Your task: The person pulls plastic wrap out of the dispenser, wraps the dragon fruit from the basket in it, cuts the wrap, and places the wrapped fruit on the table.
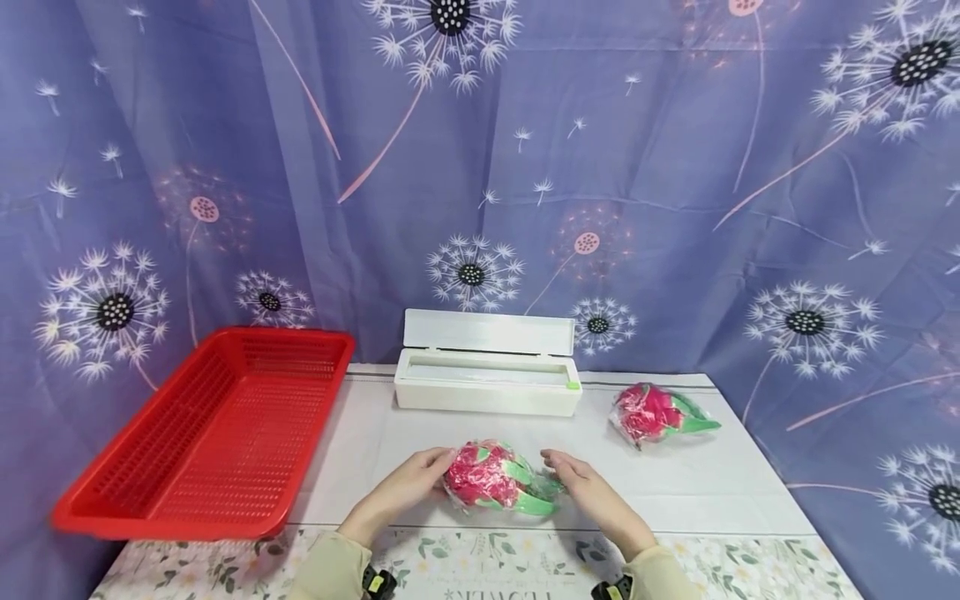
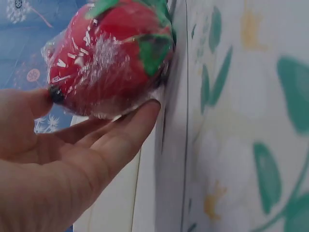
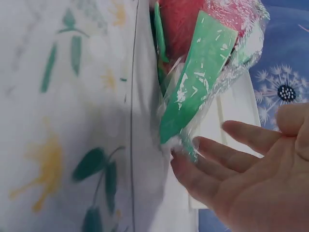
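Observation:
A pink dragon fruit (image 1: 486,477) with green leaf tips, wrapped in clear film, is between my two hands at the front of the table. My left hand (image 1: 417,481) holds its rounded end, the thumb against the dark tip and the fingers underneath, as the left wrist view shows. My right hand (image 1: 588,492) has its fingers spread beside the leafy end; in the right wrist view the fingertips (image 3: 181,162) are at the tip of the film. A second wrapped dragon fruit (image 1: 651,412) lies farther back on the right.
Behind the hands stands a white cling film box (image 1: 487,396) with its lid (image 1: 489,332) raised. A red plastic basket (image 1: 247,446) takes up the left side. A flowered curtain (image 1: 637,167) hangs behind the table. A flower-patterned cloth (image 1: 750,567) covers the front edge.

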`<act>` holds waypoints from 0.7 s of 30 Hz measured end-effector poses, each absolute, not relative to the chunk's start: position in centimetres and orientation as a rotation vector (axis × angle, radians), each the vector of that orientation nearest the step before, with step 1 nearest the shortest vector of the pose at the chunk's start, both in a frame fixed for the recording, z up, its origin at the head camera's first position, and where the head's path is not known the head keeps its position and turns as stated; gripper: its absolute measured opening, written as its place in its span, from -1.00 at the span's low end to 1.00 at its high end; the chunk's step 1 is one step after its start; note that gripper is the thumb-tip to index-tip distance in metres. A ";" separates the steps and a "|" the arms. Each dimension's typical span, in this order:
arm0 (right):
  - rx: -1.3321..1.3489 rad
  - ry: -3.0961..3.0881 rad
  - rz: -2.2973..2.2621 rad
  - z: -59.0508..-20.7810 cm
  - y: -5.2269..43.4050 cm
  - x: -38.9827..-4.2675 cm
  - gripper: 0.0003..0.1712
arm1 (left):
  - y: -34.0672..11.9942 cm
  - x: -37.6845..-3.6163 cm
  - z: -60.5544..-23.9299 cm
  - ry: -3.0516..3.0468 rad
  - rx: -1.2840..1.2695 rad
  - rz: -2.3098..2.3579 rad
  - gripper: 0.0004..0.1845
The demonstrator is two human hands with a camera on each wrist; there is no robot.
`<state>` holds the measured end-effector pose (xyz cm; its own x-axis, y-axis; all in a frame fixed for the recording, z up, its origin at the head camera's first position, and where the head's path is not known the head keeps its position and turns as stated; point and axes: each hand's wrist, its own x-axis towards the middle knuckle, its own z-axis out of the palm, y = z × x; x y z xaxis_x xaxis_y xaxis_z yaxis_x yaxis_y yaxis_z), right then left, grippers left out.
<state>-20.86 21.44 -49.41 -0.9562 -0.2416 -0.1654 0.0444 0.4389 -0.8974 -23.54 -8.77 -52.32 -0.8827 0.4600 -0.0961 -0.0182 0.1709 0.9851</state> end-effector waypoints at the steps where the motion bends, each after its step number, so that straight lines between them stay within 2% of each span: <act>1: -0.156 2.465 -1.493 -49.5 21.6 -20.8 -0.42 | -8.8 -23.5 -52.3 2.097 0.409 1.758 -0.34; 8: -0.011 2.502 -1.353 -49.9 22.0 -21.1 -0.57 | -8.9 -23.1 -52.3 2.100 0.354 1.796 -0.31; 13: -0.021 2.374 -1.405 -50.8 21.5 -21.3 -0.64 | -9.0 -22.9 -52.4 2.146 0.312 1.771 -0.32; 21: -0.108 2.361 -1.501 -52.3 21.4 -21.6 -0.85 | -8.8 -22.9 -52.6 2.302 0.377 1.670 -0.35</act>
